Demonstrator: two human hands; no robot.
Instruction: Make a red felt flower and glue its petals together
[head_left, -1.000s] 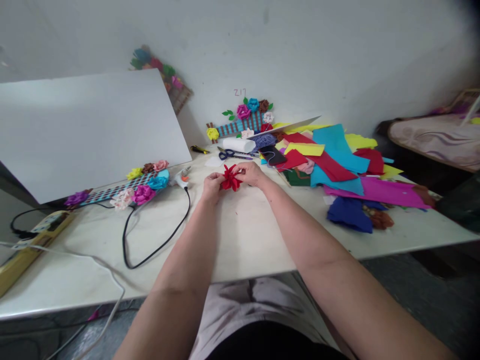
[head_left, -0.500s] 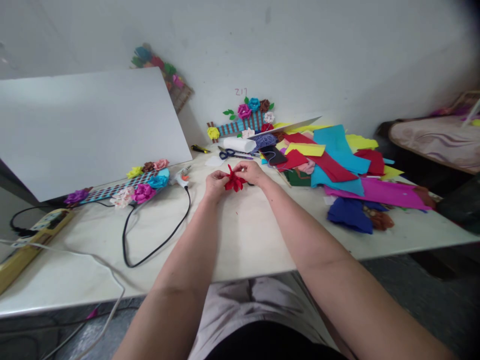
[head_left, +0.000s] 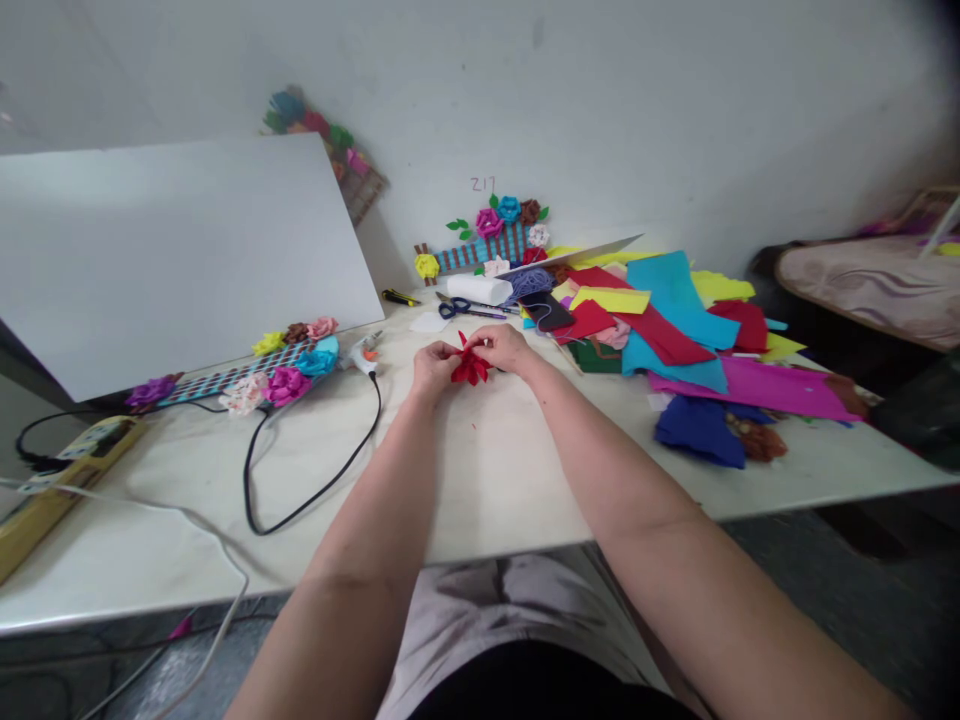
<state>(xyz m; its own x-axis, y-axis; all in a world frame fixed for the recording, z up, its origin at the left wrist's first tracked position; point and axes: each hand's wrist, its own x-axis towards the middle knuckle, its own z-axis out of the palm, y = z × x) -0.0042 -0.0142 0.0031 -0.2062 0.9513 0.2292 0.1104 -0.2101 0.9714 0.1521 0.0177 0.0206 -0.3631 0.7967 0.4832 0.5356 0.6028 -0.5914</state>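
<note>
Just above the tabletop, a red paper flower (head_left: 471, 371) with pointed petals is held between both hands. My left hand (head_left: 436, 368) pinches it at its left side. My right hand (head_left: 501, 347) grips the petals from the upper right, fingers pressed together. The flower's underside and some fingertips are hidden. Behind the hands lie dark-handled scissors (head_left: 454, 308) and a white roll (head_left: 480, 290). To the left rests a hot glue gun (head_left: 365, 355) with a black cord.
Colored paper sheets (head_left: 675, 310) are heaped on the right of the table (head_left: 510, 490). A large white board (head_left: 187, 260) leans at the left behind a woven strip with paper flowers (head_left: 286, 386). A power strip (head_left: 67, 470) sits at the left edge. A cutter (head_left: 400, 298) lies near the wall.
The red flower has shifted and tilted slightly in my fingers. Both hands stay in almost the same place.
</note>
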